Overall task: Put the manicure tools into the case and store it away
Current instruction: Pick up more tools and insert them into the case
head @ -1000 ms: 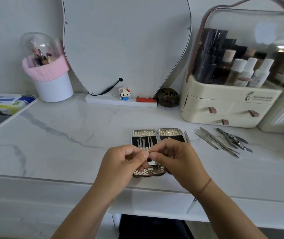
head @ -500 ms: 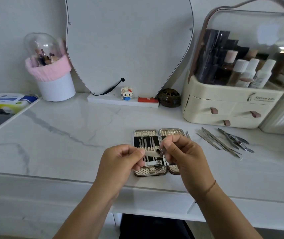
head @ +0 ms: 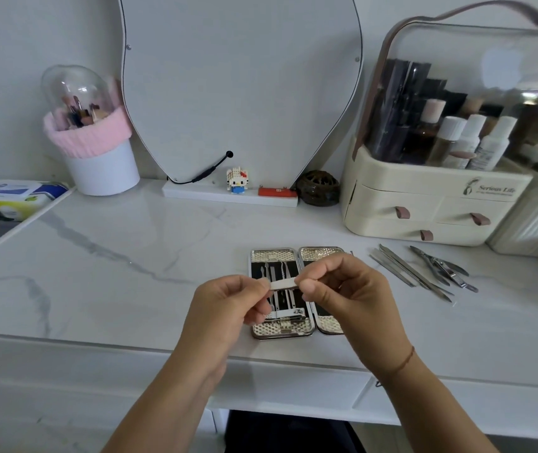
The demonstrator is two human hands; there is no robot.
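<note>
Head view: left hand (head: 225,305) and right hand (head: 355,295) each pinch one end of a small flat tool (head: 283,284) in curled fingers, above the open case (head: 282,333) on the table (head: 130,273). A slack pinch could drop it askew into the case. Loose tools (head: 424,273) lie to the right.

Open case (head: 275,255) lies on table (head: 114,256) near front edge; loose tools (head: 424,273) to its right; drawer organizer (head: 424,207) behind them.
</note>
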